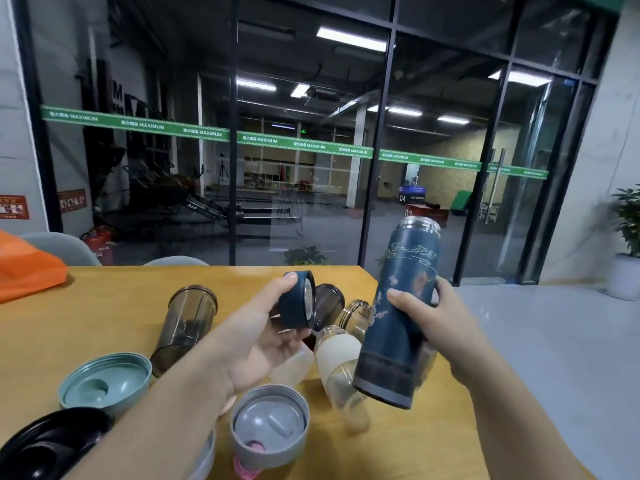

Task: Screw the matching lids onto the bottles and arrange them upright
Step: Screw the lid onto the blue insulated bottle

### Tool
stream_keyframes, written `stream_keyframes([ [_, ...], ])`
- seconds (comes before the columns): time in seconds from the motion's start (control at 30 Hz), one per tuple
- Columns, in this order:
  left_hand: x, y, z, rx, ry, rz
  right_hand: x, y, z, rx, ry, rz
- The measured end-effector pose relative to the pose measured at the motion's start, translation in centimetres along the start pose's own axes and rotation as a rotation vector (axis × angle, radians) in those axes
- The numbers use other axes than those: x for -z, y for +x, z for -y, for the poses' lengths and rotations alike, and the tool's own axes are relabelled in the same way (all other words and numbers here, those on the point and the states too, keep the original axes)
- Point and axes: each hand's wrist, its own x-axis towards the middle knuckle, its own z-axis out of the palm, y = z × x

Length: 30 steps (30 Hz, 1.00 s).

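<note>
The right hand point(429, 317) is gripping a dark blue flask point(398, 317), fingers wrapped round its patterned matte body, holding it lifted and nearly upright over the wooden table point(114, 313), just inside the table's right edge, where open floor begins. Left of the flask, the left hand point(263, 337) is pinching the matching blue lid point(298, 299) on its side. Below the flask, clear bottles point(343, 368) are lying; a smoky tumbler point(187, 327), green lid point(105, 381) and grey lid point(270, 422) are sitting further left. Behind the flask, a green glass-wall stripe point(207, 131) is reading "MAXIMUM".
</note>
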Motion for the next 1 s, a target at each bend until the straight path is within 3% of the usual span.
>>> stream_keyframes([
  [0.13, 1.9, 0.4, -2.4, -0.113, 0.010, -0.031, -2.2, 1.5, 2.7, 0.177, -0.146, 0.063],
  [0.27, 4.6, 1.1, -3.7, -0.254, 0.212, -0.167, -4.6, 3.1, 3.9, 0.314, -0.371, 0.131],
  [0.5, 8.4, 2.5, -5.4, -0.272, 0.287, -0.211, -8.6, 6.2, 2.6, 0.571, -0.637, 0.203],
  [0.67, 8.8, 3.6, -6.2, -0.328, 0.391, -0.250, -10.3, 7.8, 1.2, 0.650, -0.731, 0.157],
  [0.8, 8.9, 4.6, -6.4, -0.362, 0.523, -0.275, -11.3, 8.9, 0.0, 0.824, -0.750, 0.061],
  [1.0, 9.3, 5.7, -6.4, -0.349, 0.517, -0.265, -11.8, 10.6, -1.7, 0.924, -0.763, 0.001],
])
